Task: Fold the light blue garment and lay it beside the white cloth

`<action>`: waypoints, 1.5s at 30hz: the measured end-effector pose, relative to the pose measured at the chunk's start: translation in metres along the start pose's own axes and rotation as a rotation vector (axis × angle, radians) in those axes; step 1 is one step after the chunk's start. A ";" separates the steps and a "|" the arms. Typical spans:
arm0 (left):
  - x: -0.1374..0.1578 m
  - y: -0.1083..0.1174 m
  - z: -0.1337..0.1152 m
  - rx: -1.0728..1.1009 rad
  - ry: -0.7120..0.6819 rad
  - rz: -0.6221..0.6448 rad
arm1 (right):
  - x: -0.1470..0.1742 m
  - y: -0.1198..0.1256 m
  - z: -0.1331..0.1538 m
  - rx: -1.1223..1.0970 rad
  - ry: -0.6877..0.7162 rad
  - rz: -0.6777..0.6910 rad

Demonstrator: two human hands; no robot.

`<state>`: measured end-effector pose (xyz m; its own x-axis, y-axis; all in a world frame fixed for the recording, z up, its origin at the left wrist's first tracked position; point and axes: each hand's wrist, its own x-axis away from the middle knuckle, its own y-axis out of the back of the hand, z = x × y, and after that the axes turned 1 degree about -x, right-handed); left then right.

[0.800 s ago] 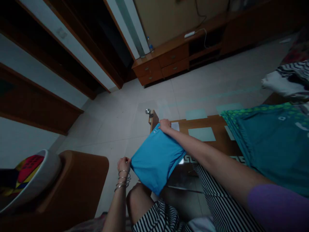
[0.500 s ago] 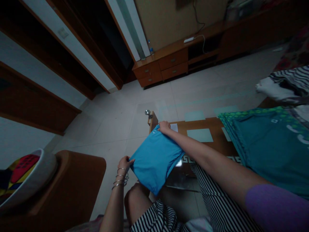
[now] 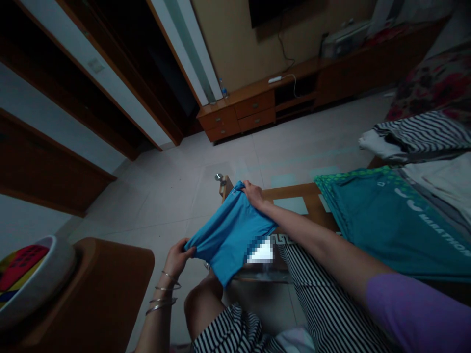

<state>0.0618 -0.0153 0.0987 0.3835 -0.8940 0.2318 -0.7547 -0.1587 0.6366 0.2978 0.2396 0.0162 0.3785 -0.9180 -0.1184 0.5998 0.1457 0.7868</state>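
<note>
A bright blue garment [image 3: 230, 230], partly folded, is stretched between my two hands above the near left end of the glass-topped table. My left hand [image 3: 179, 255], with several bangles at the wrist, pinches its left corner. At the far corner, my right hand [image 3: 253, 195] grips the cloth edge beside a small pale print. The garment's lower point hangs down close to my knee. Its exact kind I cannot make out.
A teal shirt [image 3: 390, 225] with "MARATHON" lettering lies folded on the table to the right. Behind it are striped clothes [image 3: 427, 130]. A white bowl-shaped container [image 3: 55, 284] stands beside a brown rounded armrest [image 3: 117, 260] on the left. A wooden TV cabinet [image 3: 253, 108] lines the far wall.
My left hand has shifted left and pulled the blue garment tauter, so its upper edge creases between both hands. The view has turned right, showing more of the teal shirt.
</note>
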 end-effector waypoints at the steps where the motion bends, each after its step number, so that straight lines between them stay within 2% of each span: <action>1: 0.009 0.003 -0.013 -0.009 -0.019 0.021 | 0.002 0.006 -0.001 0.000 0.003 -0.018; 5: 0.043 0.011 -0.066 -0.034 -0.107 0.088 | 0.009 0.041 -0.007 0.001 0.060 -0.138; 9: 0.070 0.007 -0.113 -0.005 -0.190 0.080 | 0.016 0.094 -0.016 -0.012 0.162 -0.309; 14: 0.092 -0.007 -0.174 0.050 -0.292 0.085 | 0.024 0.182 -0.028 -0.016 0.262 -0.534; 18: 0.111 -0.032 -0.231 0.051 -0.371 0.105 | 0.037 0.264 -0.049 0.017 0.305 -0.667; 21: 0.131 -0.067 -0.275 0.081 -0.435 0.163 | 0.055 0.325 -0.079 0.062 0.326 -0.758; 24: 0.152 -0.114 -0.316 0.127 -0.496 0.255 | 0.083 0.382 -0.117 0.144 0.338 -0.833; 28: 0.174 -0.192 -0.353 0.215 -0.580 0.442 | 0.130 0.446 -0.171 0.312 0.248 -0.833; 31: 0.187 -0.257 -0.366 0.332 -0.578 0.593 | 0.160 0.480 -0.210 0.434 0.198 -0.764; 34: 0.199 -0.319 -0.367 0.377 -0.584 0.618 | 0.175 0.497 -0.248 0.543 0.188 -0.655; 37: 0.202 -0.369 -0.357 0.321 -0.575 0.545 | 0.167 0.491 -0.280 0.622 0.185 -0.495; 39: 0.195 -0.395 -0.343 0.306 -0.517 0.513 | 0.151 0.472 -0.295 0.650 0.215 -0.357; 41: 0.180 -0.414 -0.324 0.317 -0.438 0.490 | 0.130 0.442 -0.305 0.660 0.254 -0.209; 45: 0.145 -0.433 -0.282 0.315 -0.282 0.417 | 0.086 0.370 -0.309 0.626 0.290 0.067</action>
<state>0.5949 0.0422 0.0642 -0.1031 -0.9775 0.1840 -0.9494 0.1519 0.2747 0.7702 0.3284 0.1093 0.6260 -0.7661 -0.1457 0.0816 -0.1215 0.9892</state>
